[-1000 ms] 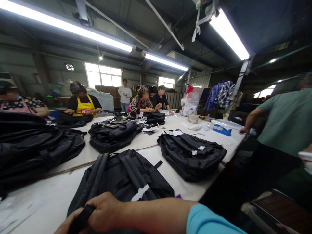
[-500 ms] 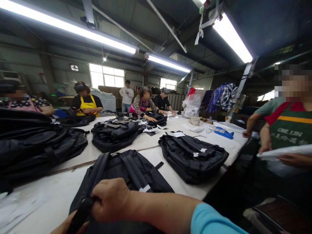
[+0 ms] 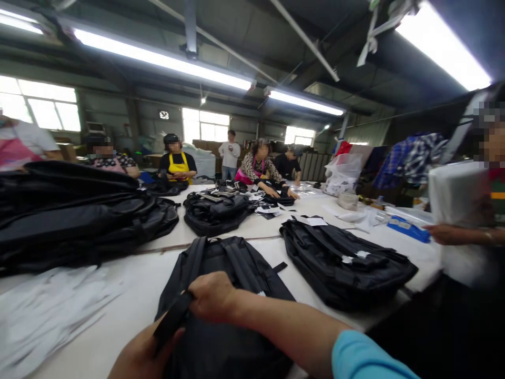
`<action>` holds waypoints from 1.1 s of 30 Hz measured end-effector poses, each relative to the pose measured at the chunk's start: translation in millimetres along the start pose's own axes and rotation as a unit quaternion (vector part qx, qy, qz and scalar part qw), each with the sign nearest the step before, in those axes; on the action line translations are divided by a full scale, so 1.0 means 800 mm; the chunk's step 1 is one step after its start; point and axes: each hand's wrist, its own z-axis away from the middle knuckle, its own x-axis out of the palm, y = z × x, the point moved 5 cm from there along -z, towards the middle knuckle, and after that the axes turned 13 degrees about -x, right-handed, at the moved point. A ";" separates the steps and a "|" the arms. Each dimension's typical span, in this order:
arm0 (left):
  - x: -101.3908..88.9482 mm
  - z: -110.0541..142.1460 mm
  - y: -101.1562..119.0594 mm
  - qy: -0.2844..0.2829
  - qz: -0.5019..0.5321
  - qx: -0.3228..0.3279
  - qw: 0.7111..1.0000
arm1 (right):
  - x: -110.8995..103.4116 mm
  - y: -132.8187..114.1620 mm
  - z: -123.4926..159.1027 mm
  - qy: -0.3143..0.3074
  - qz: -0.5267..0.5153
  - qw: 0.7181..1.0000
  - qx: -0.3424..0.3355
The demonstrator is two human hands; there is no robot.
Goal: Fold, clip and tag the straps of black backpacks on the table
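Near, at the lower middle: one black backpack [image 3: 226,339], lying straps up on the pale surface [image 3: 130,279], top end pointing far, with two padded shoulder straps [image 3: 239,260] running along it; a short dark tab juts from its right side. Over its left part, one black strap [image 3: 172,320], wide and flat, slanting between two bare hands. Left hand [image 3: 144,345], nearest: fingers and thumb closed around the strap's lower part. Right hand [image 3: 213,295], slightly farther: fingers curled tight on its upper end, forearm crossing above the backpack, light-blue sleeve [image 3: 366,355] at right. Near left: loose white sheets [image 3: 47,313], spread flat. Beyond them, left: a heap of black bags [image 3: 87,223]. Right of the held item, apart from it: a second black backpack [image 3: 351,268], white paper on its far end, two white wraps on its straps. Middle, farther: a black bag pile [image 3: 216,213], white tags [image 3: 268,209] beside it. Far right: a blue dispenser-like item [image 3: 408,229]; a co-worker's hand [image 3: 445,234] at a stack of translucent plastic [image 3: 453,195], blurred. Far side: a person in a yellow apron [image 3: 179,166], a person in a spotted top [image 3: 252,167] reaching over black items, and a person in a white top [image 3: 229,152], standing. Farthest: bright windows [image 3: 205,123].
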 end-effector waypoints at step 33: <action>0.005 0.058 0.005 -0.049 0.213 -0.160 0.962 | 0.117 -0.033 0.076 -0.118 -0.702 0.569 0.413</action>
